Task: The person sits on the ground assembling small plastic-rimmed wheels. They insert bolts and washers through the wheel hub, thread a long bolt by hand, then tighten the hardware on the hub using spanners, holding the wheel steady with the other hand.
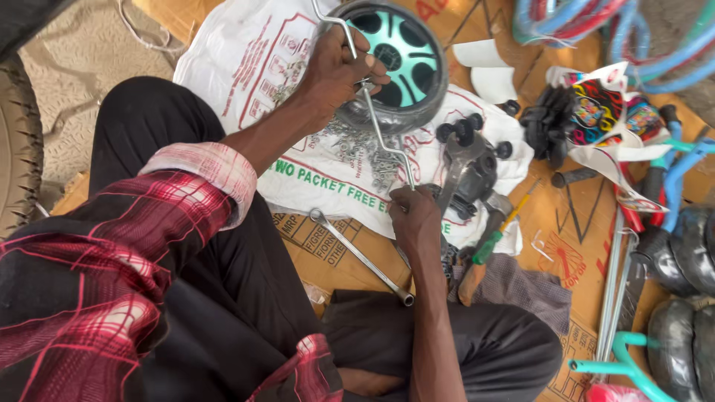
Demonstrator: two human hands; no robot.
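Note:
A small black wheel with a teal spoked hub (398,52) rests on a white printed sack (246,67). My left hand (335,71) grips the wheel's near edge together with a bent silver metal rod (383,141). The rod runs down from the wheel to my right hand (413,216), which is closed around its lower end. A heap of small silver nuts and bolts (365,152) lies on the sack between my hands. A long silver spanner (357,253) lies on the cardboard just left of my right hand.
Black plastic parts (473,160) and a screwdriver with a green handle (491,242) lie to the right. Colourful stickers (596,112), blue and teal bicycle tubes (674,171), wrapped tyres (681,253) and long steel rods (614,283) crowd the right side. A large tyre (18,141) stands at left.

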